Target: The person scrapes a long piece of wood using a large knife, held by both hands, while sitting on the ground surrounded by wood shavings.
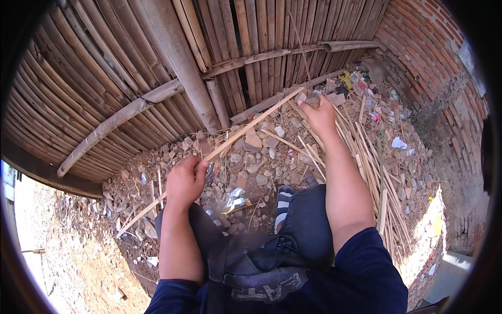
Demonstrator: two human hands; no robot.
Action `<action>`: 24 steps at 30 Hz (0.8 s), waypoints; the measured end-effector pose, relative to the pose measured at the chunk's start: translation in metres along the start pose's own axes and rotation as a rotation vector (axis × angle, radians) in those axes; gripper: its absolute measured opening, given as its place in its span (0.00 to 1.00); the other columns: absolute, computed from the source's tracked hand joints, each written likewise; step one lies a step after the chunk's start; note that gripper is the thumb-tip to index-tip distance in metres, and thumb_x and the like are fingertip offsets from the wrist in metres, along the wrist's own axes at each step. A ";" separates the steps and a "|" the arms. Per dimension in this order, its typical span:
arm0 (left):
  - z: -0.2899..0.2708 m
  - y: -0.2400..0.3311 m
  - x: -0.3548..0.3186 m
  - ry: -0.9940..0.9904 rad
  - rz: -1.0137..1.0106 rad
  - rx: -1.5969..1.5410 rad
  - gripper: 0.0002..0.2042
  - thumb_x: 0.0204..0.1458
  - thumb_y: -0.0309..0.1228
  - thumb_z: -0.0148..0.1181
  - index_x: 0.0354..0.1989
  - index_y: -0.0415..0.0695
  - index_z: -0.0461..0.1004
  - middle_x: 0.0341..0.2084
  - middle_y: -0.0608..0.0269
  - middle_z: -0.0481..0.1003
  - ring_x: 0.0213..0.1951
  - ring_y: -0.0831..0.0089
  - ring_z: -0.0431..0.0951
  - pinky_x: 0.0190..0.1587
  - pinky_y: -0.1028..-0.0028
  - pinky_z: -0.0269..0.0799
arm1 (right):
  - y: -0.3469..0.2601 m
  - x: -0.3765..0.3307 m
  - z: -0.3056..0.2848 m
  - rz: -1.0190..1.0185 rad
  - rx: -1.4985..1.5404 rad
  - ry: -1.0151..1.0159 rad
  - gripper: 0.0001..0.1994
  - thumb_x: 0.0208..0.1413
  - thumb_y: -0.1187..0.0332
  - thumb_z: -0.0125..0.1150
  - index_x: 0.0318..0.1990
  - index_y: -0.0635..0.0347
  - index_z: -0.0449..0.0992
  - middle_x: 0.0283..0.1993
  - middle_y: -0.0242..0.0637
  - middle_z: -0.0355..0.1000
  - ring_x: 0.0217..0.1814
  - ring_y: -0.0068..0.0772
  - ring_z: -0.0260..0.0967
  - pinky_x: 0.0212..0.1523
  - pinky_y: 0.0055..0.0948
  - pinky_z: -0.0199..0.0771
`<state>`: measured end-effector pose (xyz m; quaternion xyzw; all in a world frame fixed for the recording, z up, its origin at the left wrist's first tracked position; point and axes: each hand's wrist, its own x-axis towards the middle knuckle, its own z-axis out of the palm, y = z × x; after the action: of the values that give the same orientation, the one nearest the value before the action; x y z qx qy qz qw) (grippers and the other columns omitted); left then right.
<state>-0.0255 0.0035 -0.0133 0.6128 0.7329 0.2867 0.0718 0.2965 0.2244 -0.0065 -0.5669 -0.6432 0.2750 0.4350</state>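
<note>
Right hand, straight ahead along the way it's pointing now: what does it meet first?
The right hand points up and away, closed around a small brownish handle-like object. Straight on, it would probably first meet the lower horizontal bamboo rail of the split-bamboo fence. Depth is unclear, so the gap can't be judged.

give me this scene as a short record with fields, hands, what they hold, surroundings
left hand: left hand closed around a long bamboo strip, near its lower part
right hand: right hand reaching forward, gripping the handle of a tool at the strip's far end; tool's kind cannot be told
strip pose: slanted, running from lower left up to the right hand
ground: stone rubble with a pile of split bamboo slats to the right
backdrop: bamboo fence ahead, brick wall on the right
feet: striped sandal on the rubble
</note>
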 end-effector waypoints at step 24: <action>-0.007 0.011 -0.004 -0.025 -0.018 -0.110 0.13 0.64 0.39 0.55 0.34 0.43 0.76 0.22 0.47 0.76 0.29 0.43 0.77 0.33 0.52 0.71 | -0.057 -0.037 0.022 -0.281 -0.460 -0.494 0.23 0.49 0.55 0.71 0.51 0.55 0.79 0.41 0.53 0.78 0.46 0.56 0.76 0.47 0.46 0.76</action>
<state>-0.0186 -0.0015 -0.0029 0.6050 0.7203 0.3184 0.1172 0.2491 0.1798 0.0219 -0.4725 -0.8456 0.1894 0.1610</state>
